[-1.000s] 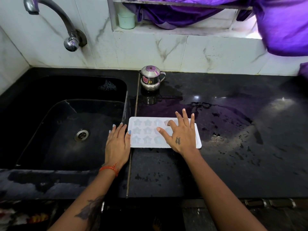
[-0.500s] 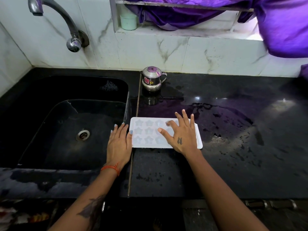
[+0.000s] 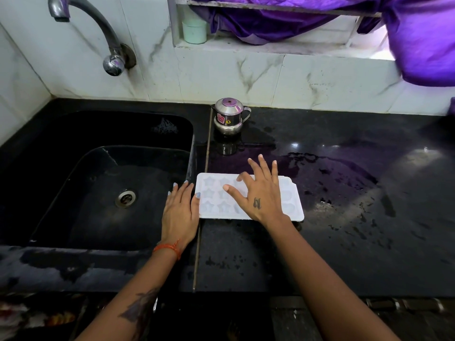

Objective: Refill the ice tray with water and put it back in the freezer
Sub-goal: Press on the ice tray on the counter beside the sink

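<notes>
- Little is changed since the earlier frames: the ice tray (image 3: pixel 216 196) is kept flat on the wet counter (image 3: pixel 344 242), just beside the sink (image 3: pixel 98 193).
- Spread, straight fingers of the right hand (image 3: pixel 261 195) are laid over the tray; the left hand (image 3: pixel 181 212), flat, touches its left edge.
- Filling cannot be confirmed; the freezer step is judged still undone.

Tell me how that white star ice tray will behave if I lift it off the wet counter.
The ice tray looks like thin, shallow plastic, so probably light and a bit flexible. The black counter under it is visibly wet, so it may slide or feel slippery. It lies flat and wide, so tipping seems unlikely until it is lifted.
</notes>
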